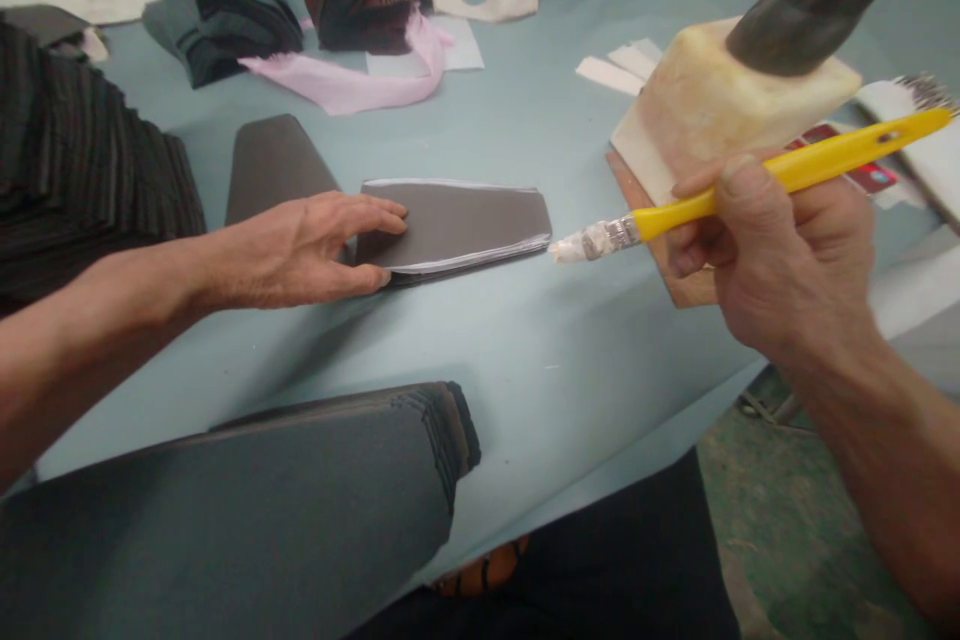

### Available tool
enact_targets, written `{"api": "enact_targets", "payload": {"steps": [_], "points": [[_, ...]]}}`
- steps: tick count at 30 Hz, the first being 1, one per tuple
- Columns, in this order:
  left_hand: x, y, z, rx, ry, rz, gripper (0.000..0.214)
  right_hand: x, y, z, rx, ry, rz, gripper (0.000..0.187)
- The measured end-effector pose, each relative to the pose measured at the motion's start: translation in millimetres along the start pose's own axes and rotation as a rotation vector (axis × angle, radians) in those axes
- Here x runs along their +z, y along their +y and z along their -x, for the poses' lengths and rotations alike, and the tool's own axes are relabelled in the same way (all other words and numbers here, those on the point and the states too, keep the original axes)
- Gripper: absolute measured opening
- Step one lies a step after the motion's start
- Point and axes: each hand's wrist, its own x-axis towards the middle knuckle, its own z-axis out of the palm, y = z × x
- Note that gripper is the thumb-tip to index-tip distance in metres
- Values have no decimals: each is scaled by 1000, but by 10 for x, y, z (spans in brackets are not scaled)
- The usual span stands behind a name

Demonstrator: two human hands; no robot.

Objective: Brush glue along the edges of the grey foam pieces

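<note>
In the head view, my left hand [315, 245] lies over the left end of a small stack of dark grey tapered panels [472, 220], fingers stretched out on top and thumb at the near edge. White lines, which look like glue, run along the stack's long edges. My right hand [787, 250] grips a brush [701, 210] by its yellow handle. The brush's whitish, caked bristles are at the stack's right corner; whether they touch it I cannot tell. Another dark grey panel [274, 165] lies just behind my left hand.
A large stack of dark panels [247, 520] lies near me, and a tall dark pile [82, 160] stands at left. Behind are folded dark pieces [232, 10] and a pink cloth strip [352, 85]. A cream block [697, 110] with a black tube stands at right on the blue table [540, 360].
</note>
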Motion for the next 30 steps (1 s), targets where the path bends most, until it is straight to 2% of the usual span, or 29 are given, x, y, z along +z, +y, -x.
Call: {"api": "enact_targets", "payload": {"steps": [3, 7, 11, 15, 20, 25, 30], "points": [[31, -35, -12, 17, 12, -23, 77, 38, -46, 31, -81, 39, -67, 46], [64, -19, 3, 88, 73, -105, 65, 128, -102, 98, -208, 75, -94, 37], [88, -26, 20, 121, 142, -190, 62, 199, -126, 176, -256, 118, -77, 25], [155, -106, 43, 149, 164, -212, 59, 216, -121, 233, -335, 62, -7, 17], [290, -219, 82, 123, 227, -199, 59, 207, -84, 260, -340, 9, 4, 13], [286, -255, 94, 55, 218, -35, 54, 205, -102, 293, -313, 19, -18, 13], [184, -117, 70, 61, 259, 29, 20, 181, -135, 353, -284, 15, -12, 16]]}}
